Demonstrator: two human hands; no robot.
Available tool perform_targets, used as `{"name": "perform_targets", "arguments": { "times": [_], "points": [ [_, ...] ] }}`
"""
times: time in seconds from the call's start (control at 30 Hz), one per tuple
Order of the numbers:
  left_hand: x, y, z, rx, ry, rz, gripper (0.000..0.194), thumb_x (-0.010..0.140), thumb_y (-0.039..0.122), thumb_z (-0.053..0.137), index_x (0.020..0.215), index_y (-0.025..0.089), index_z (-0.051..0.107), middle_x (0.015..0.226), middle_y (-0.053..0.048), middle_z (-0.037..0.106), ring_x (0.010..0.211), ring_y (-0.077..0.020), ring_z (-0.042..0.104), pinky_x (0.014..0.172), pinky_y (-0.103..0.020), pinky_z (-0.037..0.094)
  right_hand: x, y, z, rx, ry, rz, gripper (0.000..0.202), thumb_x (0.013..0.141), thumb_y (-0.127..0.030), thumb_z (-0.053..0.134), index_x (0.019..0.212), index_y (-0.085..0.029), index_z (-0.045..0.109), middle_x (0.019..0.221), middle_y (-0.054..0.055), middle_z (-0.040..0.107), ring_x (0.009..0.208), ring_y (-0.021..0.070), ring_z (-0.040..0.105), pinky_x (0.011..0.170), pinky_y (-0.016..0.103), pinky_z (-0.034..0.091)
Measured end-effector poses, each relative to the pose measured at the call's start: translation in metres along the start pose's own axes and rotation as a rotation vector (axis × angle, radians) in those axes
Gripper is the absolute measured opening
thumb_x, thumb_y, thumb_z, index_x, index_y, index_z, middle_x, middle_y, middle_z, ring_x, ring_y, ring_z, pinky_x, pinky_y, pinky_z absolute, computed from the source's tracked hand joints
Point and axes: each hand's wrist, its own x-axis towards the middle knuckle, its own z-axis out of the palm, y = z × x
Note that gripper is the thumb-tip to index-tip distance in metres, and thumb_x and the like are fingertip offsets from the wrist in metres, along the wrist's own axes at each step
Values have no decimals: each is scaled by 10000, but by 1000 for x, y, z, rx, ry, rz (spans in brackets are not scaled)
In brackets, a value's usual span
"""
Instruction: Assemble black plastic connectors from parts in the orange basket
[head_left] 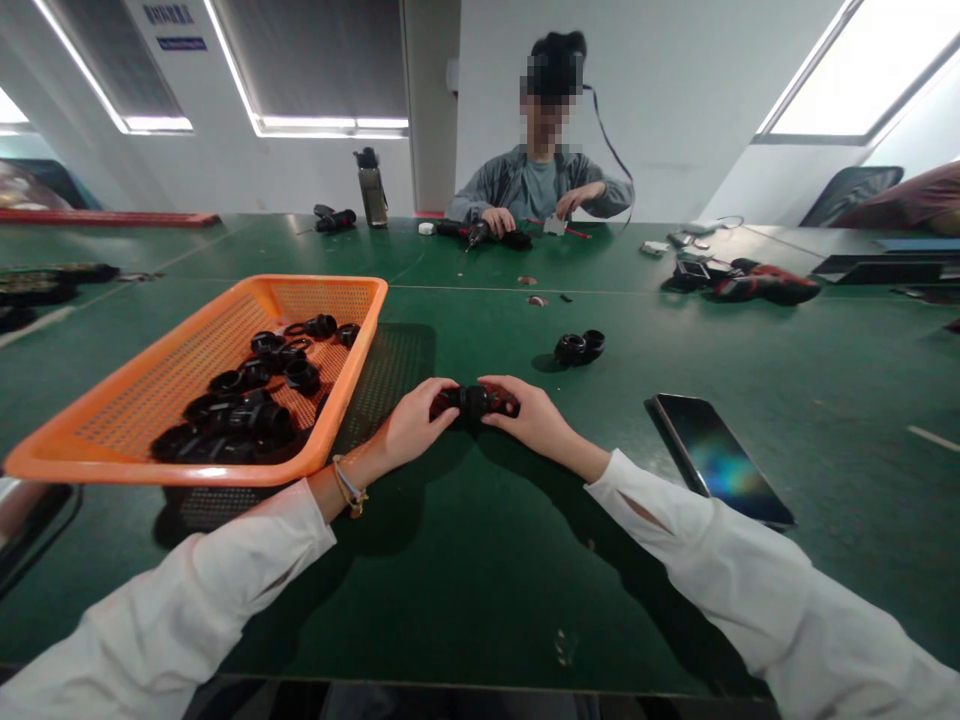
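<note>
Both hands grip a black ribbed plastic fitting point(473, 402) just above the green table, one at each end. My left hand point(418, 418) has its fingers closed round the left end. On the right end, the thumb and fingers of my right hand point(529, 412) are closed too. Fingers cover much of the fitting's ends, so their exact shape is hidden. Beyond my right hand, a pair of black ring-shaped plastic parts point(580, 347) rests on the table. To the left stands an orange basket point(142, 390) with several similar black parts point(259, 415) inside.
A smartphone point(720, 455) lies to the right, near my right sleeve. Across the green table point(480, 600) a co-worker point(540, 170) handles small parts beside a power drill point(480, 233). A bottle point(370, 188) stands at the far edge. Another dark red tool point(761, 283) lies far right.
</note>
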Motion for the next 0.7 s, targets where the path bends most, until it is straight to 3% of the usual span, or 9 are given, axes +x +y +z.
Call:
{"name": "perform_targets", "arguments": {
  "times": [0.7],
  "points": [
    [1,0,0,25,-21,-13,253,777,161,516,1026,127,542,1017,-89,620,907,-195,604,828,-349,507,0,0,0,79,-33,18,349,666,-122,659,998,-190,573,849,13,680,710,135,611,648,270,461]
  ]
}}
